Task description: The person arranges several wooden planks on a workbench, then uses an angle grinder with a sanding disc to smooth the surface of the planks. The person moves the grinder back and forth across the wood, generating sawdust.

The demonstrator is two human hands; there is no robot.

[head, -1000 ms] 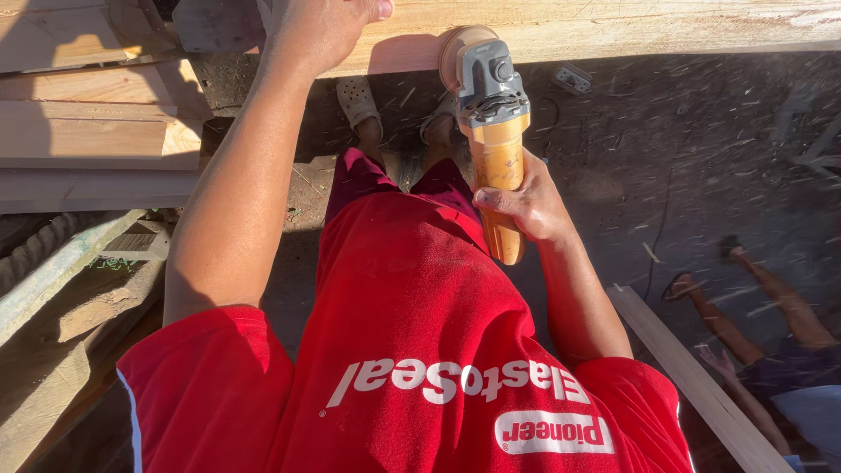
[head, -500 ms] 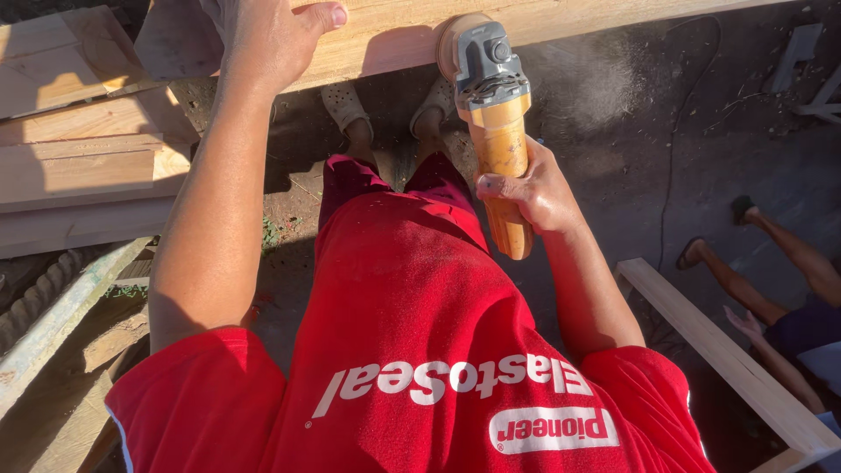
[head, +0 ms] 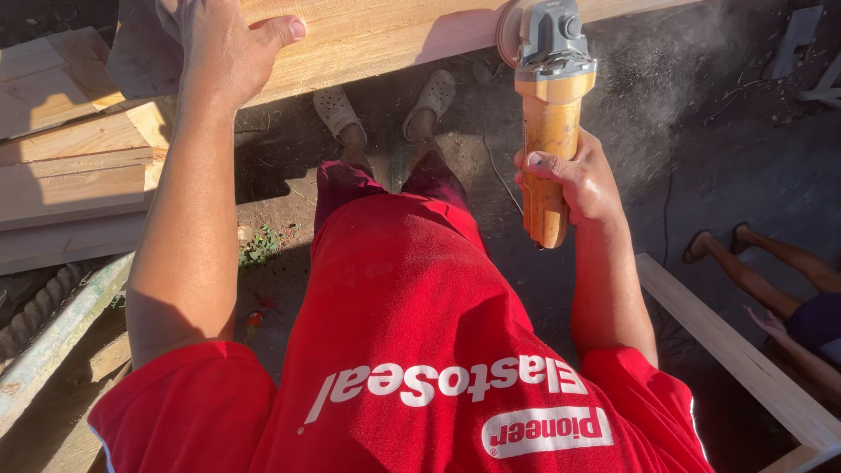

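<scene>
Head view: right hand (head: 574, 180) grips orange grinder (head: 549, 131); left hand (head: 223, 48) steadies plank (head: 385, 35).

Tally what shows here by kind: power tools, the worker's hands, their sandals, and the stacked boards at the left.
Angle grinder: 1, gripped by the right hand
Worker's hands: 2, the left hand pressing on the plank
Sandals: 2
Stacked boards: about 4; edges overlap
Total: about 9

I see dark bare dirt ground (head: 745, 166) carrying everything. Stacked pale wooden planks (head: 70, 175) along ground's left edge, grey ribbed steel bar (head: 39, 307) beside them. Pale wooden frame (head: 736, 350) at right edge. Small green weeds (head: 261, 243) near planks.
</scene>
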